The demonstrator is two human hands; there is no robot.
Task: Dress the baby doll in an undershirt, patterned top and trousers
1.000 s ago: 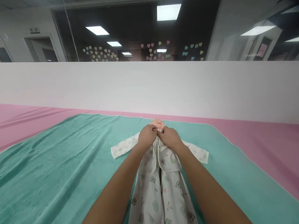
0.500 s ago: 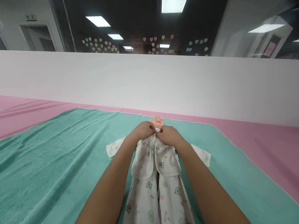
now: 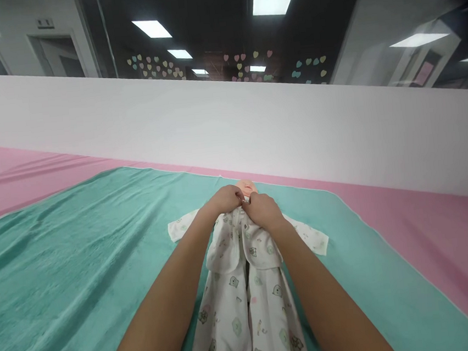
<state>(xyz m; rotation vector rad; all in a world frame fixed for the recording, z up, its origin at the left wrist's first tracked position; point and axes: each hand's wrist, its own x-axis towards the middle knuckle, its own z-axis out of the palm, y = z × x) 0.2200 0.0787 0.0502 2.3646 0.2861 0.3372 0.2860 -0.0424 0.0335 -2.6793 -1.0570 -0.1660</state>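
Note:
A doll [image 3: 246, 186] lies on its back, dressed in a white baby jacket [image 3: 261, 250] printed with small animals. White trousers [image 3: 235, 319] in the same print stretch toward me, and both sleeves spread out to the sides. At the neck, my left hand [image 3: 228, 198] pinches one side of the jacket's collar. My right hand [image 3: 263, 210] grips the other collar edge, its fingertips almost meeting the left ones. The jacket front hangs apart below the chest. My fingers hide whatever fastening is at the neck.
Under the doll spreads a teal blanket [image 3: 102, 265], wrinkled on the left. A pink sheet [image 3: 421, 229] shows around it. A low white wall [image 3: 229, 126] runs along the back, with a dark window [image 3: 203, 29] bearing heart stickers above it.
Both hands stay at the collar, with only small finger shifts. The sleeve on the right shows more beside my right forearm. The view has tilted slightly.

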